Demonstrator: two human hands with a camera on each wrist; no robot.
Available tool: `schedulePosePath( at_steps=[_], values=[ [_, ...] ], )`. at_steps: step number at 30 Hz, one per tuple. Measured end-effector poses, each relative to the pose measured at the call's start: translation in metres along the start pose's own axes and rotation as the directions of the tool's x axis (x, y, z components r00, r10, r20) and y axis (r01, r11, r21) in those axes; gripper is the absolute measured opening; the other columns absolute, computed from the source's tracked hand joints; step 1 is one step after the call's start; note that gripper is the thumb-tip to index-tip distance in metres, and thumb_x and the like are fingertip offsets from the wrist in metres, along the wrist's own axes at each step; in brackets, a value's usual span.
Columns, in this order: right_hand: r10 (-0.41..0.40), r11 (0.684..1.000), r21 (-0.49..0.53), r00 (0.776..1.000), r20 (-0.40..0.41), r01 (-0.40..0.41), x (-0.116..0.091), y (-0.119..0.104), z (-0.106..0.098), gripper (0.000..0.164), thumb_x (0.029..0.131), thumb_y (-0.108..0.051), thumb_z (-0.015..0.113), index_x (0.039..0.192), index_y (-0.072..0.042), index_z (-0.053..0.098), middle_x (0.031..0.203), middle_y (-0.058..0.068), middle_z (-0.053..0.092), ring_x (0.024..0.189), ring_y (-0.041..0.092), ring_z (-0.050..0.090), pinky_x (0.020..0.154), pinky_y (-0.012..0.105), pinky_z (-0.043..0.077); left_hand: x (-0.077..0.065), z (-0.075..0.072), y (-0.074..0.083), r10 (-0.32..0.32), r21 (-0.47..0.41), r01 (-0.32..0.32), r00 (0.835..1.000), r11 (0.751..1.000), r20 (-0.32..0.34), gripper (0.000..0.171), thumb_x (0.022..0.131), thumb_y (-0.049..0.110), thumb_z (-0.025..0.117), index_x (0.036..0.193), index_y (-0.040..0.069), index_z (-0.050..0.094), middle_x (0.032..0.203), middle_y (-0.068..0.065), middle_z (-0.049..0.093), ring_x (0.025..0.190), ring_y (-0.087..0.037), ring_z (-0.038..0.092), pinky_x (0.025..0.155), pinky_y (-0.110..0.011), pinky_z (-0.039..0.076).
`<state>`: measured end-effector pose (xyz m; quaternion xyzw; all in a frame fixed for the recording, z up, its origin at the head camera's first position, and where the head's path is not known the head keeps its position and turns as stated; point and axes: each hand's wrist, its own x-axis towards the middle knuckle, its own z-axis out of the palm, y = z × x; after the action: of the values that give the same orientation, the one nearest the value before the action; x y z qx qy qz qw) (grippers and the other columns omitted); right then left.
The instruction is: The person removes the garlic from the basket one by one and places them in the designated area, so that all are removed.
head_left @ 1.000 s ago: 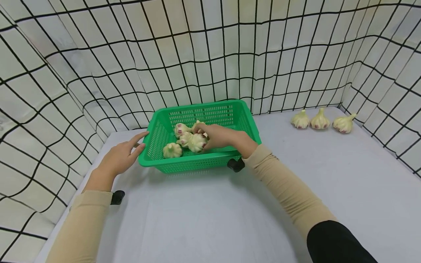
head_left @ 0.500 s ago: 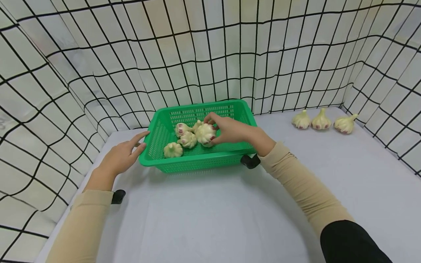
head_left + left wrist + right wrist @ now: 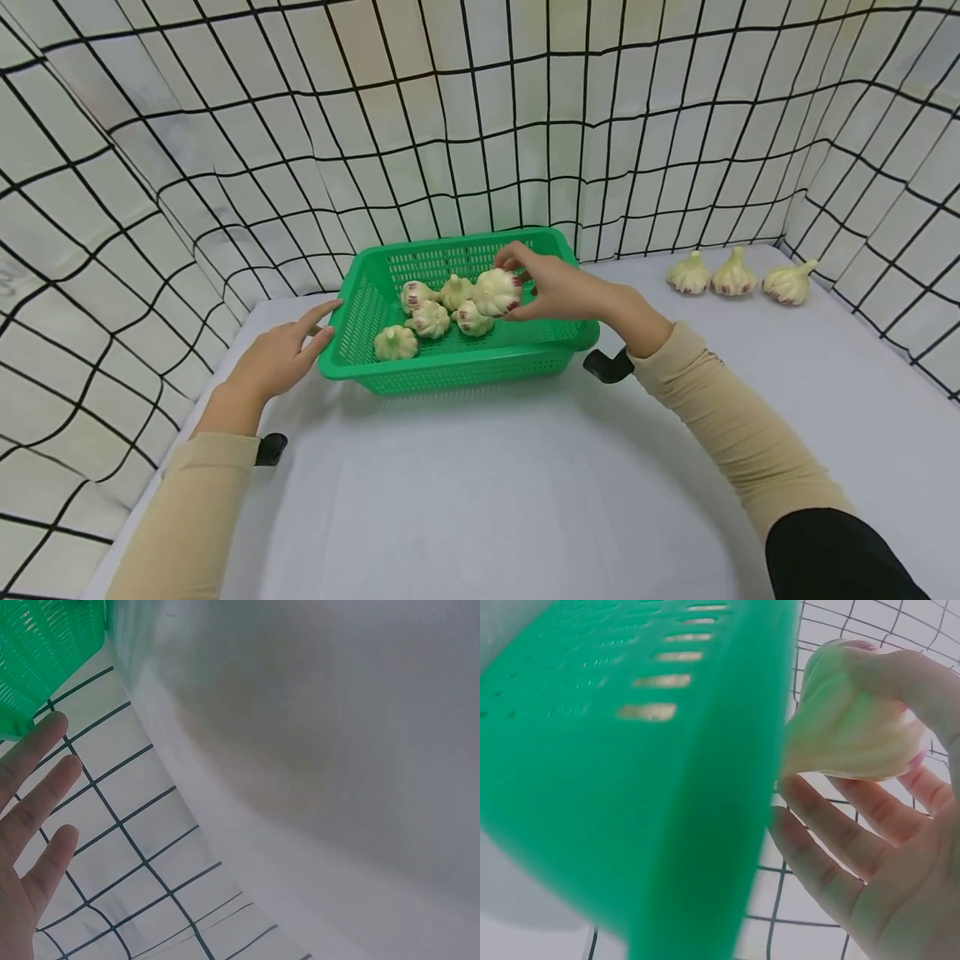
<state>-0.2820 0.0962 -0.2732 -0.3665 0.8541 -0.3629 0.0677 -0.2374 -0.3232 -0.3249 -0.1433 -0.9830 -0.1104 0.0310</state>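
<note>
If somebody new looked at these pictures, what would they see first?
Probably the bright green basket in the middle, with garlic bulbs inside. Next might be the right hand holding one bulb over it, then three more bulbs on the white table, far right.

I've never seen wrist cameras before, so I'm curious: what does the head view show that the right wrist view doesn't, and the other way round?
Only the head view: the left hand at the basket's left end, the basket's open inside, and three garlic bulbs in a row on the white table.

Only the right wrist view: the palm of the right hand; the head view shows its back.

Both: the right hand holding one bulb, part of the green basket, and the black net.
</note>
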Motion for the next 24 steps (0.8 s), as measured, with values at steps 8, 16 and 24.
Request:
schedulePosePath(
  at_steps=[8, 16, 24],
  values=[
    [-0.019, 1.000, -0.009, 0.999, -0.037, 0.019, -0.021, 0.009, -0.011, 0.064, 0.089, -0.011, 0.082, 0.141, -0.004, 0.044, 0.138, 0.013, 0.055, 0.122, 0.029, 0.057, 0.099, 0.041, 0.051, 0.000, 0.001, 0.000, 0.002, -0.006, -0.002, 1.000, 1.000, -0.002, 0.062, 0.111, 0.051, 0.028, 0.163, 0.017, 0.024, 0.136, -0.031, 0.059, 0.121, -0.056, 0.055, 0.096, -0.071, 0.043],
    [-0.023, 1.000, -0.005, 0.993, -0.114, 0.023, -0.041, 0.026, -0.021, 0.063, 0.089, -0.013, 0.082, 0.141, -0.005, 0.049, 0.136, 0.011, 0.058, 0.122, 0.032, 0.058, 0.101, 0.048, 0.049, 0.001, 0.001, 0.000, 0.000, -0.001, 0.000, 1.000, 1.000, 0.000, 0.062, 0.111, 0.051, 0.028, 0.163, 0.017, 0.024, 0.136, -0.031, 0.059, 0.120, -0.056, 0.055, 0.095, -0.072, 0.043],
    [0.012, 1.000, -0.023, 0.981, -0.191, -0.017, -0.063, 0.041, -0.031, 0.065, 0.089, -0.013, 0.082, 0.145, -0.007, 0.050, 0.130, 0.010, 0.061, 0.121, 0.036, 0.060, 0.100, 0.053, 0.048, 0.002, 0.003, -0.002, -0.005, 0.000, 0.005, 1.000, 1.000, -0.005, 0.062, 0.111, 0.051, 0.027, 0.163, 0.018, 0.024, 0.137, -0.033, 0.057, 0.119, -0.057, 0.055, 0.095, -0.072, 0.043]
  ],
)
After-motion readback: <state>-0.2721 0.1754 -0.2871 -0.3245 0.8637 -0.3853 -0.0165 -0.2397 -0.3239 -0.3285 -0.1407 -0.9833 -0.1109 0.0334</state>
